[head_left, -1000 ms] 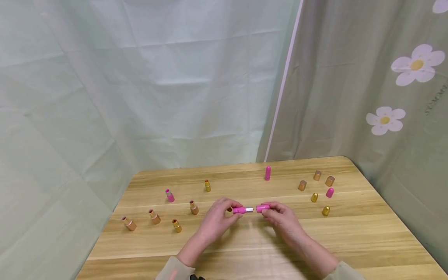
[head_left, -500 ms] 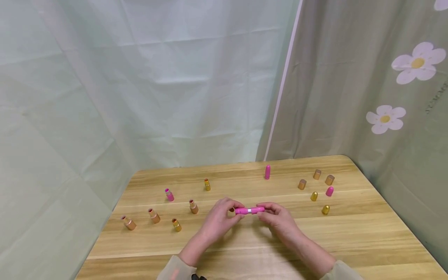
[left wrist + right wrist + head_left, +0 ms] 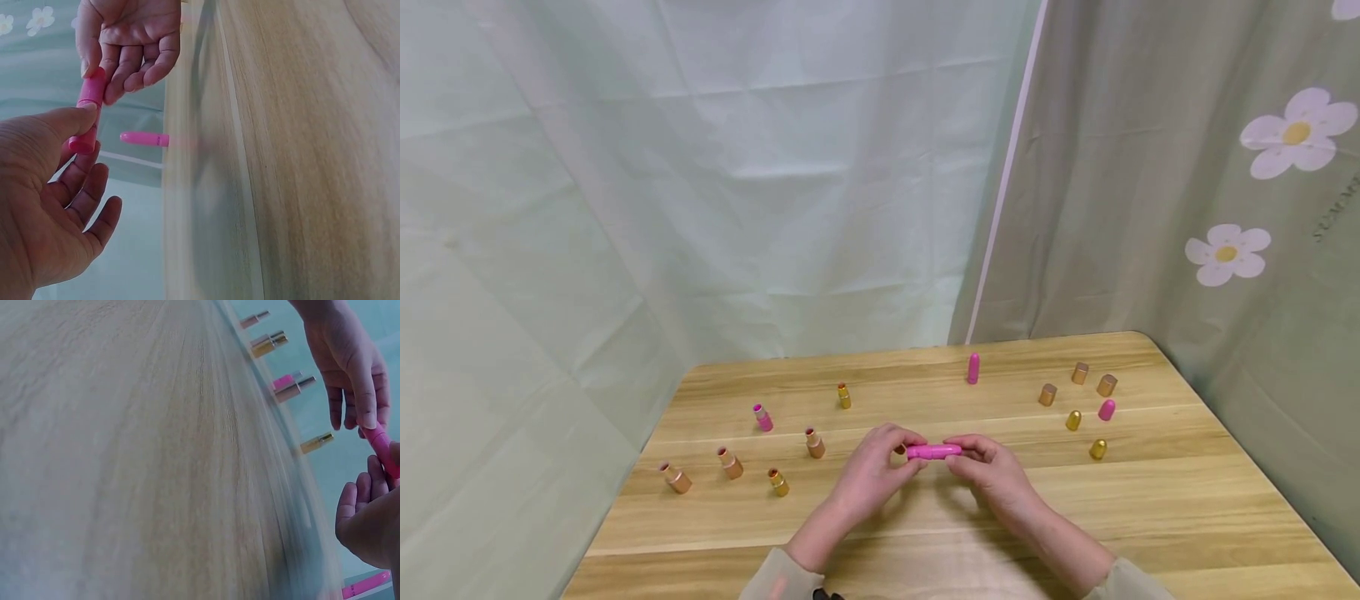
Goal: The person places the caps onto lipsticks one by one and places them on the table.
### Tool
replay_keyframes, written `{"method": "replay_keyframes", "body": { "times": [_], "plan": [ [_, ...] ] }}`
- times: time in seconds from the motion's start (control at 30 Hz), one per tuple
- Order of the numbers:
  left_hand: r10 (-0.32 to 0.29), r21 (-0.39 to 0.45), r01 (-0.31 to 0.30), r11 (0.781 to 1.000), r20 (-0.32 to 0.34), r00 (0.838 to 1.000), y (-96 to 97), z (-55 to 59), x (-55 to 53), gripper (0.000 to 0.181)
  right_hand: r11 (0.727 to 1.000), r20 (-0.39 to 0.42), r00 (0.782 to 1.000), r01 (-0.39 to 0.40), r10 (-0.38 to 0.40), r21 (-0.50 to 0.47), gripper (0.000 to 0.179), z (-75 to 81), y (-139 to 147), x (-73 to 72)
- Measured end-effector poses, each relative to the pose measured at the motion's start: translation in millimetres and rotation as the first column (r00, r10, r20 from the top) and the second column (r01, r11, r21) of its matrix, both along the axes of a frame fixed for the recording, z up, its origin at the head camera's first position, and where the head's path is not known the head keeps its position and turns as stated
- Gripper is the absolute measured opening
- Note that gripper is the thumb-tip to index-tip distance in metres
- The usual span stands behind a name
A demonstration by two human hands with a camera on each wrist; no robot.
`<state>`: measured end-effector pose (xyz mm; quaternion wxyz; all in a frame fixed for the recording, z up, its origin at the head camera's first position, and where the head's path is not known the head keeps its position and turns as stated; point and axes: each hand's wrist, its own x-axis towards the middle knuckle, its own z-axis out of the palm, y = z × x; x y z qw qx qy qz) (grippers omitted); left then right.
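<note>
Above the middle of the table, a pink lipstick tube (image 3: 934, 452) lies level between the two hands, its cap and base meeting with no silver showing in the head view. My left hand (image 3: 868, 471) pinches the base end between thumb and finger. From the other side, my right hand (image 3: 997, 481) pinches the cap end the same way. The left wrist view shows the thumb across the pink tube (image 3: 89, 112), with a seam between its halves. Just behind the left fingertips, a small gold-brown item (image 3: 898, 449) is mostly hidden.
Uncapped lipsticks stand on the left: pink (image 3: 763, 418), gold (image 3: 845, 397), rose-gold (image 3: 815, 444) and several others. Loose caps stand on the right: copper (image 3: 1048, 396), gold (image 3: 1098, 450), pink (image 3: 1107, 410). One capped pink lipstick (image 3: 973, 368) is upright near the table's back edge, before a curtain (image 3: 820, 208).
The right hand has moved left, bringing the pink cap onto the base. The silver collar, exposed one second ago and narrower half a second ago, is now covered.
</note>
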<state>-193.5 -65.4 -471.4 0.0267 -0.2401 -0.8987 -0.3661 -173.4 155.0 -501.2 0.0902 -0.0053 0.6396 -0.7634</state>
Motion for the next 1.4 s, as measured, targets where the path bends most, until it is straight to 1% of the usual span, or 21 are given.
{"method": "replay_keyframes", "body": {
  "times": [0.13, 0.2, 0.3, 0.47, 0.7, 1.0, 1.2, 1.4],
  "plan": [
    [0.002, 0.015, -0.002, 1.000, -0.016, 1.000, -0.8, -2.4, -1.0, 0.026, 1.000, -0.008, 1.000, -0.004, 0.004, -0.002, 0.044, 0.0, 0.6, 1.1],
    [0.000, 0.024, 0.000, 1.000, -0.026, 1.000, -1.4, -3.6, -1.1, 0.022, 1.000, -0.012, 1.000, -0.003, 0.003, 0.000, 0.042, -0.6, 0.9, 1.1],
    [-0.005, 0.029, 0.006, 1.000, -0.035, 0.999, -2.1, -4.0, -0.5, 0.019, 1.000, -0.015, 1.000, 0.001, 0.000, 0.003, 0.040, -1.8, 1.3, 0.9],
    [-0.011, 0.031, 0.012, 0.999, -0.051, 0.999, -2.7, -3.5, -0.3, 0.018, 1.000, -0.027, 1.000, 0.000, 0.000, 0.011, 0.038, -2.6, 1.7, 1.1],
    [-0.009, 0.035, 0.010, 0.999, -0.035, 0.999, -2.1, -1.5, 0.1, 0.018, 1.000, -0.044, 0.999, 0.012, -0.011, 0.019, 0.040, -1.2, 1.1, 1.6],
    [-0.002, 0.025, 0.003, 1.000, -0.039, 0.999, -0.9, -0.9, 1.1, 0.019, 1.000, -0.047, 0.999, 0.008, -0.008, 0.007, 0.041, 0.2, 0.5, 2.3],
    [-0.003, 0.016, 0.004, 1.000, -0.056, 0.998, -0.7, -1.4, 1.6, 0.020, 1.000, -0.055, 0.998, 0.011, -0.010, 0.012, 0.040, -0.1, 0.6, 2.5],
    [-0.002, 0.016, 0.003, 1.000, -0.046, 0.999, 0.3, -1.2, 2.3, 0.020, 1.000, -0.059, 0.998, 0.014, -0.013, 0.015, 0.039, -1.4, 0.7, 2.0]
  ]
}}
